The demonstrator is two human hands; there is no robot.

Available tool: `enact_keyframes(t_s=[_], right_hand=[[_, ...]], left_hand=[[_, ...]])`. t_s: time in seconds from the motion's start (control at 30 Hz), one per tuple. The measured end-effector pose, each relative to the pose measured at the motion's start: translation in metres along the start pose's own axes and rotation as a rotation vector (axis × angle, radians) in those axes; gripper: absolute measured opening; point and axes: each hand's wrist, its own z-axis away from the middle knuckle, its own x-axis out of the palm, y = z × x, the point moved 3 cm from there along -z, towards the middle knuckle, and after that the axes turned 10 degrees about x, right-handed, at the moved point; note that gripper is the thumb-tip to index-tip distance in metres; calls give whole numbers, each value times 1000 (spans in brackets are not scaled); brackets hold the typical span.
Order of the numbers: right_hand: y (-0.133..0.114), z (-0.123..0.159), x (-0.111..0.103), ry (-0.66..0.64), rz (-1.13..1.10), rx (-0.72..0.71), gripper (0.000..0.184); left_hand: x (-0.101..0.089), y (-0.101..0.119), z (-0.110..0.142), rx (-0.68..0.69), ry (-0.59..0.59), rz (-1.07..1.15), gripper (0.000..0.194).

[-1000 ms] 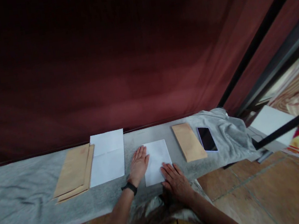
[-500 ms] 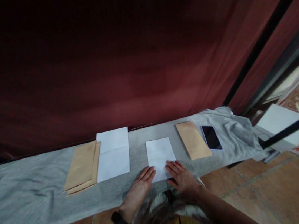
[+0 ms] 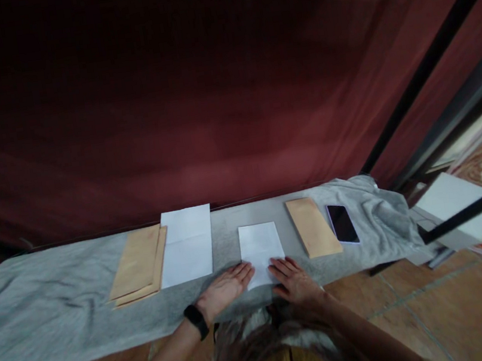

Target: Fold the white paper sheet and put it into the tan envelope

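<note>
A folded white sheet of paper (image 3: 261, 247) lies on the grey cloth-covered bench (image 3: 60, 304) right in front of me. My left hand (image 3: 226, 288), with a black band on the wrist, lies flat with fingers stretched out, its fingertips on the sheet's near left corner. My right hand (image 3: 293, 280) also lies flat and open, fingertips on the sheet's near right corner. Neither hand holds anything.
To the left lie a larger white sheet (image 3: 187, 244) and a stack of brown envelopes (image 3: 139, 270). To the right are one brown envelope (image 3: 313, 226) and a dark phone (image 3: 342, 223). A dark red curtain hangs behind; a white board (image 3: 447, 198) and black bar stand at right.
My left hand has slid from the sheet's left side back to its near left corner. The right hand stays at the near right corner. The view has shifted slightly.
</note>
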Motion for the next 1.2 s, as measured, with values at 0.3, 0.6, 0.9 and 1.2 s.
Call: enact_keyframes(t_s=[0.3,0.6,0.9,1.2], right_hand=[[8,-3,-9,26,-100,30,51],[45,-10,-16,242,-410,252,39],[38,-46,0,315,-291,406,24],[28,-49,9,421,-114,468,22]], left_hand=[[-13,3,-17,-186,121,107,63],[-16,9,-20,-602,561,579,31],[3,-15,-34,-896,736,554,47],[9,-3,-40,-909,659,377,59]])
